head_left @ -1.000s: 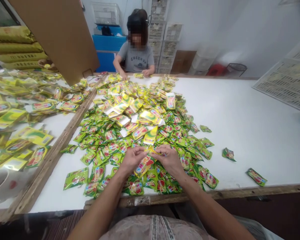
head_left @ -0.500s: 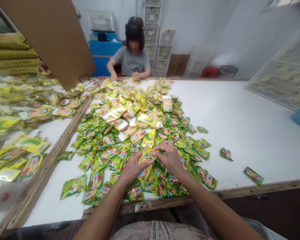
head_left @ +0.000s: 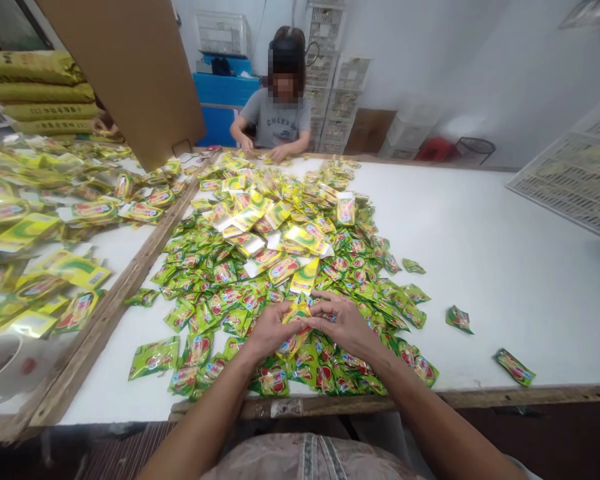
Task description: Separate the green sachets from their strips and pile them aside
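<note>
While our L fingers (head_left: 295,328) & R fingers (head_left: 326,309) grip the yellow pack (head_left: 292,346) over the green packs (head_left: 325,377), we guess it's light & bendy, best held by its sides.

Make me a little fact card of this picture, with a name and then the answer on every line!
Left hand: fingers on a yellow package
Right hand: fingers on the same package
Under the hands: a pile of green packets
Just beyond the hands: yellow boxes, some with open ends
Across the table: a person in a grey shirt
Far left: a white mug, partly cut off
</note>
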Tool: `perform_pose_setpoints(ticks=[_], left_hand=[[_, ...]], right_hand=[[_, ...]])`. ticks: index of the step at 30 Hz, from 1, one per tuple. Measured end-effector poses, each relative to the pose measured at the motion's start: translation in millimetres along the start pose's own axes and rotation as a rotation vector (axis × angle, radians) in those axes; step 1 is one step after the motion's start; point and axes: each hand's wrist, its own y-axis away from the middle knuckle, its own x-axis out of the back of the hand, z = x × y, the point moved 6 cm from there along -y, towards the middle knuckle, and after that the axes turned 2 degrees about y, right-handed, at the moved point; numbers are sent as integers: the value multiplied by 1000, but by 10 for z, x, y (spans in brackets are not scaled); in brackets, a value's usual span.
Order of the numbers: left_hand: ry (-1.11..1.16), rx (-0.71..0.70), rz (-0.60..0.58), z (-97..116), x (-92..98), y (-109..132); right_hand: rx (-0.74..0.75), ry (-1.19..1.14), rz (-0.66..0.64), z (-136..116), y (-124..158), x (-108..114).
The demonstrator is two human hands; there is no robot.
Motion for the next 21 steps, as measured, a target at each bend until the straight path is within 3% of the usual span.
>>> perform_pose_setpoints(ticks=[4,8,10,12,16,21], left_hand=[[-12,3,10,11,24,0],[63,60,1,3,20,10],[110,73,-43,25,-13,23],[127,73,-44,46,-16,33],[133,81,-23,18,6,28],[170,79,-44,-48,4,11]], right_hand=[[15,-61,30,6,11,-60],[67,-17,312,-6,21,50],[113,40,392,-48,13,112],[144,91,382,-92,-14,141],[136,102,243,-136,-57,113],[111,141,251,-144,-54,125]])
